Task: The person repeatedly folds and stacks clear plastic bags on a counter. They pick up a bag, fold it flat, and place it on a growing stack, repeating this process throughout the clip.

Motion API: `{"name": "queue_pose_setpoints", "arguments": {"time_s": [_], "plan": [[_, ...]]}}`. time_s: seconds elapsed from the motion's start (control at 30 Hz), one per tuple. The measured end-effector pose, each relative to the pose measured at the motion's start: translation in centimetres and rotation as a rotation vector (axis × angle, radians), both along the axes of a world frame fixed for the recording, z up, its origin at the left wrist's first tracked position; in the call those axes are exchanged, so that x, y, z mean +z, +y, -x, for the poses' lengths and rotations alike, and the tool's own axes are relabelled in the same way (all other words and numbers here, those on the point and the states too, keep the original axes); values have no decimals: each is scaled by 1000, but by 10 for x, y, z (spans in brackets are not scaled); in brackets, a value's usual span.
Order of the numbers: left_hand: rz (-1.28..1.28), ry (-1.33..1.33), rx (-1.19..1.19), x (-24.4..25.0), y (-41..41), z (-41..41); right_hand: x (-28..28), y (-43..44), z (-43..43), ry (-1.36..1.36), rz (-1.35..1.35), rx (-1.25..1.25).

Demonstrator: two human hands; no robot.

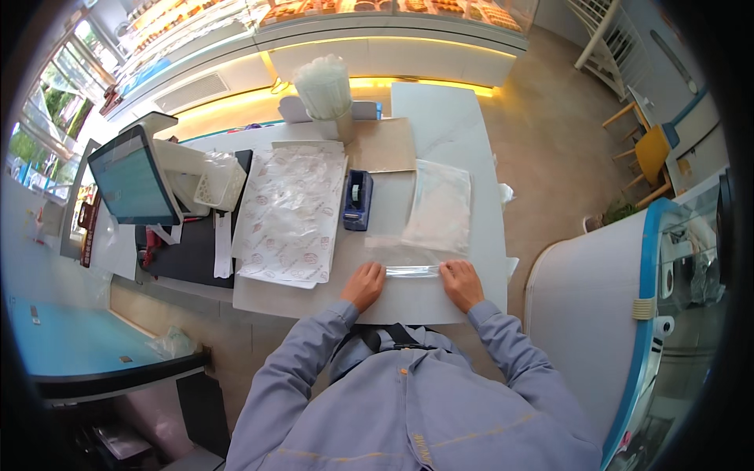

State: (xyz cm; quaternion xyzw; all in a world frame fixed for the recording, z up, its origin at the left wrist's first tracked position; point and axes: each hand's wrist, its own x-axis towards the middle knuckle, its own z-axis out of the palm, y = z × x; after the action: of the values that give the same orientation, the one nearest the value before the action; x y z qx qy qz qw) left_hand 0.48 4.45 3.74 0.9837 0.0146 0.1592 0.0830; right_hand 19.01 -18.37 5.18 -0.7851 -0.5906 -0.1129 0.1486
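Note:
Between my two hands a clear plastic strip (412,271), folded narrow and shiny, lies along the white counter (406,306). My left hand (364,286) grips its left end, and my right hand (462,284) grips the right end. Just beyond the strip is a stack of clear plastic bags (440,206), lying flat. A blue tape dispenser (357,206) with a roll in it stands to the left of the bags. Further left lies a pile of printed white wrapping paper sheets (288,218), with crumpled clear plastic on top.
A screen terminal (138,176) and a white plastic basket (221,182) stand at the left. Behind the dispenser are a holder of white plastic-wrapped items (324,88) and a brown cardboard sheet (383,144). A blue-edged cabinet (589,294) stands right, and a lit bakery display case (389,29) runs beyond.

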Motion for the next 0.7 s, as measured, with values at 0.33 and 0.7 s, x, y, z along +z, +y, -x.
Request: {"name": "queue_pose_setpoints", "arguments": {"time_s": [0.33, 0.7], "plan": [[249, -126, 322, -18, -11, -8, -9, 1, 3, 190, -27, -196], [236, -252, 107, -28, -50, -31, -18, 58, 56, 121, -201, -27]]}}
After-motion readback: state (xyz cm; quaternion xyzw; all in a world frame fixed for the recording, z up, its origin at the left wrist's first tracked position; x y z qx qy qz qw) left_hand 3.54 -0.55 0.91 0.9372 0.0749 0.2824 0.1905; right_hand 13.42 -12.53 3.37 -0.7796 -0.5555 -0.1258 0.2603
